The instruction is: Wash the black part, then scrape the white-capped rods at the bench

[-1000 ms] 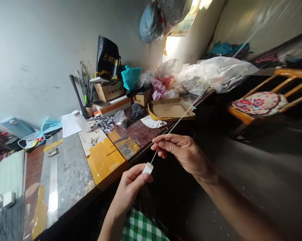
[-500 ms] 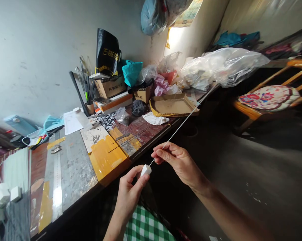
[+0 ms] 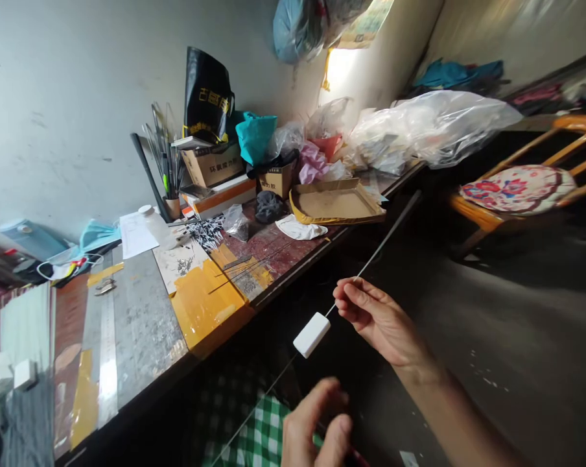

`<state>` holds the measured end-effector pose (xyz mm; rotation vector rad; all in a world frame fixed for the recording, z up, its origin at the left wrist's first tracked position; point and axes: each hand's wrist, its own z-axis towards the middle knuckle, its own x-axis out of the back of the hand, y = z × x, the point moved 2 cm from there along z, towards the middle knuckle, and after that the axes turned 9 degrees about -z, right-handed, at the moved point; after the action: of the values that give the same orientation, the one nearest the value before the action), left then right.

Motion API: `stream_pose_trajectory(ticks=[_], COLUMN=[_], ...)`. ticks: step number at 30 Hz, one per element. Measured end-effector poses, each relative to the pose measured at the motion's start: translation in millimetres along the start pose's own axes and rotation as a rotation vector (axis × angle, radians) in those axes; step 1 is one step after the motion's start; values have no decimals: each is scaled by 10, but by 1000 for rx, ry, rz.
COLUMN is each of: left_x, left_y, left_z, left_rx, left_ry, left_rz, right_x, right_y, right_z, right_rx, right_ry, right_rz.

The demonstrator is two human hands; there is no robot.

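Note:
My right hand (image 3: 371, 314) pinches a long thin rod (image 3: 376, 254) between thumb and fingers. A white rectangular block (image 3: 312, 335) sits on the rod just below those fingers. From the block's lower side a thin line runs down to the left, over the green checked cloth (image 3: 266, 421) on my lap. Below the block, apart from it, my left hand (image 3: 312, 428) is slightly blurred, with its thumb and fingers apart and nothing seen between them.
To the left, the bench bears white blocks (image 3: 24, 374), a metal ruler (image 3: 108, 379) and orange tape (image 3: 208, 295). Farther back lie a shallow cardboard tray (image 3: 339, 202), a white mask (image 3: 301, 228) and plastic bags (image 3: 443, 126). A wooden chair (image 3: 487, 217) stands at right.
My left hand has let go of the white block and moved down and right. My right hand, with the rod, has moved right. The block now shows its long side.

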<state>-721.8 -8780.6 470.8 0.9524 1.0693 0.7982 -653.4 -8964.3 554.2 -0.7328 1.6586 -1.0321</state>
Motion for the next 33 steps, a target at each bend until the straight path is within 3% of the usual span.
stream_pose_trajectory(ticks=[3,8,10,13,15,18,20,26,28,33], left_x=[-17,85,145,223,231,141,52,1,70,236], left_y=[-67,86,100,68,34,-22,-51,-70,-76,-83], left_z=[133,478,569,669,725,791,815,832,840,875], left_rx=[232,231,199,148,132,175,207,207,208,199], left_ry=[155,348,350,279,209,60,-31,-144,-97,69], left_rz=[-320,-405,-423,-371,-312,-285,-306,-337,-331,-282], right_x=[39,117,173,239,228,41,-181,-682,-763,-964], right_y=[209,661,777,728,506,57,-139,-74,-11,79], right_z=[-67,-243,-352,-483,-449,-201,13,476,549,661], right_rx=[-81,-234,-346,-458,-324,47,176,-129,-104,106], right_ry=[66,48,-94,-461,-534,-355,-384,-821,-833,-679], right_rz=[79,37,-140,-568,-804,-1001,-1022,-960,-950,-1032])
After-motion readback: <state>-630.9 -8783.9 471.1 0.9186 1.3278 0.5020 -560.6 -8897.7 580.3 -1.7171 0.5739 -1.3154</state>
